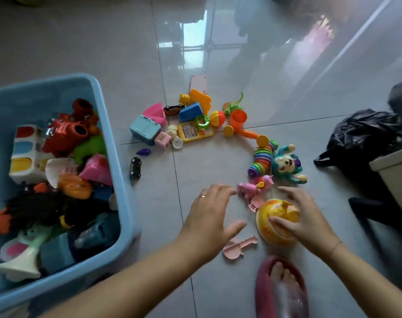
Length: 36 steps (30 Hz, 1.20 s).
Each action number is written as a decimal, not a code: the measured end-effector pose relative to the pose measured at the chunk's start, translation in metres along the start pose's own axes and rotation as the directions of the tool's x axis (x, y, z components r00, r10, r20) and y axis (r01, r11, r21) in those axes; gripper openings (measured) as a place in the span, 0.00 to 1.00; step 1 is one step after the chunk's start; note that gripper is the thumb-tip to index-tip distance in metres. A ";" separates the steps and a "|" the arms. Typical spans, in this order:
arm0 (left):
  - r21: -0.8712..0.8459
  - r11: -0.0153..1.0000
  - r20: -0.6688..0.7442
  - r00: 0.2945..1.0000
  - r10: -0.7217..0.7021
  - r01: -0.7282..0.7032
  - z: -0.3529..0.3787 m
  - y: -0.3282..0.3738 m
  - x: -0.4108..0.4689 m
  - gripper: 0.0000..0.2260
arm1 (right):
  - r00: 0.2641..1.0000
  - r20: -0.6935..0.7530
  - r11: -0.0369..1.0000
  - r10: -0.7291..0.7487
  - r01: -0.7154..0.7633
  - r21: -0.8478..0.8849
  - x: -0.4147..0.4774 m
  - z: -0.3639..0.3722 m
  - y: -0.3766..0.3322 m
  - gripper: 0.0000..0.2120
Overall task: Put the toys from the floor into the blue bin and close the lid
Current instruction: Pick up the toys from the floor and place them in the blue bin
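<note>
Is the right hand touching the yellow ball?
Touching. The head view shows the right hand with thumb and fingers curled around the yellow ball.

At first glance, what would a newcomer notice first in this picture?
The blue bin at the left, already heaped with toys, draws the eye first. At the lower centre the right hand grips a yellow-orange ball toy while the left hand spreads open beside it. Beyond them, bright toys lie scattered on the grey floor.
</note>
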<state>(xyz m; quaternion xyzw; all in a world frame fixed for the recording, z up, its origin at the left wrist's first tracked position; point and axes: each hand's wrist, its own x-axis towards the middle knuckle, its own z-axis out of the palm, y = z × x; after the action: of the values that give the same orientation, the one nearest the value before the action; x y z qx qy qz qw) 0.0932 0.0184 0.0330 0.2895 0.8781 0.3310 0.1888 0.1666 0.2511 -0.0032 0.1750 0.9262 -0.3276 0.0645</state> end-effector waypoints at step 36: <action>-0.527 0.833 -0.371 0.836 -0.405 0.170 -0.112 -0.013 0.007 0.08 | 0.945 0.238 0.594 -0.223 -0.061 0.802 0.085 -0.019 -0.140 0.19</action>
<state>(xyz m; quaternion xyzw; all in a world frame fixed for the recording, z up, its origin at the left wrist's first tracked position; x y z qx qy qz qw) 0.0237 -0.0380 0.1028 0.0061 0.8233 0.5611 0.0853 0.0361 0.1856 0.0729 0.0881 0.6648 -0.7336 0.1102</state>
